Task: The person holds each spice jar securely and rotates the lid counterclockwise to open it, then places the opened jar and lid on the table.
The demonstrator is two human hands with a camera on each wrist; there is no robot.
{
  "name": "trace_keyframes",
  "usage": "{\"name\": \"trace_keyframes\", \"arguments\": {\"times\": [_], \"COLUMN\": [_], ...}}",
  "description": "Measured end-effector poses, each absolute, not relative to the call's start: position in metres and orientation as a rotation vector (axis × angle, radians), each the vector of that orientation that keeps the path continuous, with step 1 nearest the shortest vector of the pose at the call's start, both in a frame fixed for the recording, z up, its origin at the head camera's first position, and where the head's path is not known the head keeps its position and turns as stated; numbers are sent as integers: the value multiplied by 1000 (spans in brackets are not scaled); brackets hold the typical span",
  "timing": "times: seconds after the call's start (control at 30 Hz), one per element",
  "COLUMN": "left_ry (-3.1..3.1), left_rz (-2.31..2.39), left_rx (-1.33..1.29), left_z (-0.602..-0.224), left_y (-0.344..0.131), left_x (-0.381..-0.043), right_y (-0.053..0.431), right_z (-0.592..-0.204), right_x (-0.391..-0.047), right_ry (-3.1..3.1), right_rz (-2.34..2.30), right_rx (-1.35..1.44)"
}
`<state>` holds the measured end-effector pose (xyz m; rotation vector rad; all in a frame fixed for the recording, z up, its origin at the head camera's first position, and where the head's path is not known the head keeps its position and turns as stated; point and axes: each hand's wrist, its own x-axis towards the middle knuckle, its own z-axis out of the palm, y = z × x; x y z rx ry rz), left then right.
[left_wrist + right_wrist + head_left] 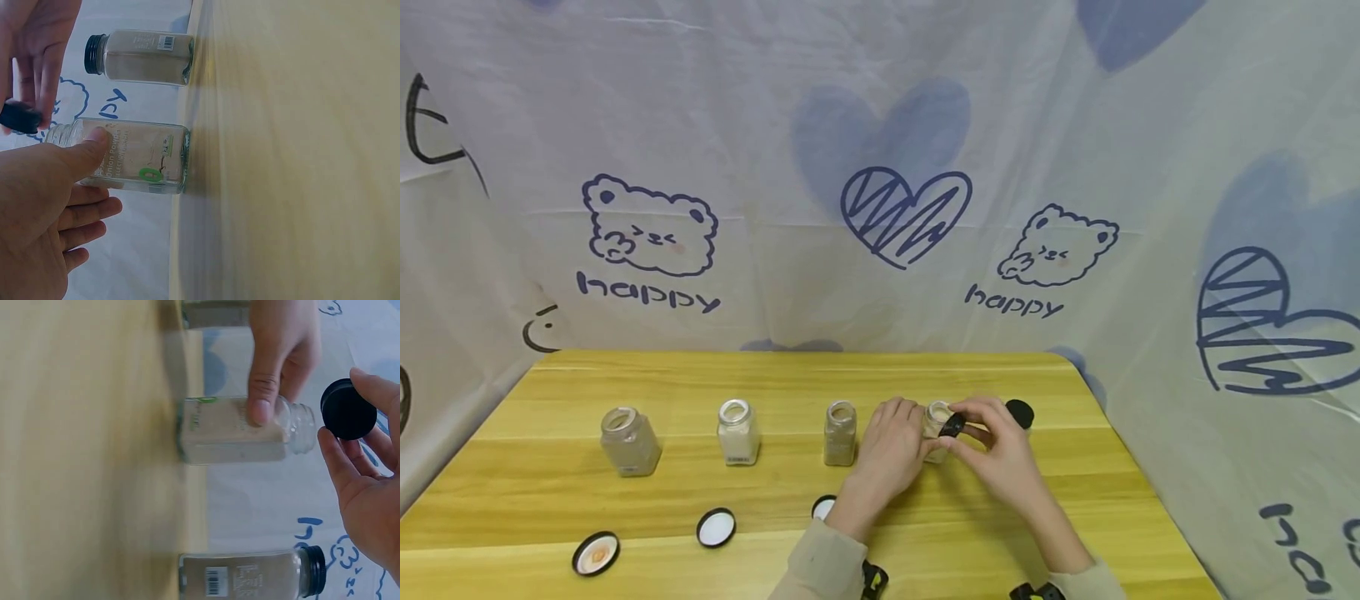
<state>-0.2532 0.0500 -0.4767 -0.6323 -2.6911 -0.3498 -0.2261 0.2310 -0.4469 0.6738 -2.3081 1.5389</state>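
Observation:
My left hand grips a clear glass jar of onion powder, its thumb across the front and other fingers behind. The jar stands upright on the table, and its threaded mouth is uncovered. Beside that mouth, my right hand pinches a black screw lid between thumb and fingers, tilted and apart from the jar. To the right stands another spice jar with its black lid on, mostly hidden by the right hand in the head view.
Left of my hands are three uncapped jars: one near, one further left and one at far left. Three black lids lie upturned in front of them, one partly behind my left forearm. A printed cloth hangs behind the wooden table.

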Motion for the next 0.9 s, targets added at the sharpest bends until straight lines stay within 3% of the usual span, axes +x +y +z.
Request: {"name": "trace_keyframes", "arguments": {"times": [0.53, 0.9], "left_ry": [-2729, -2720], "left_rz": [-394, -372], "left_rx": [-625, -632], "left_z": [-474, -476], "left_y": [50, 49], "left_x": [-254, -254], "right_y": [243, 242], "right_z": [-469, -486], "right_x": [-207, -205], "right_ry": [-2550, -2821], "right_rz": [1499, 1428], "right_rx": [625, 797]}}
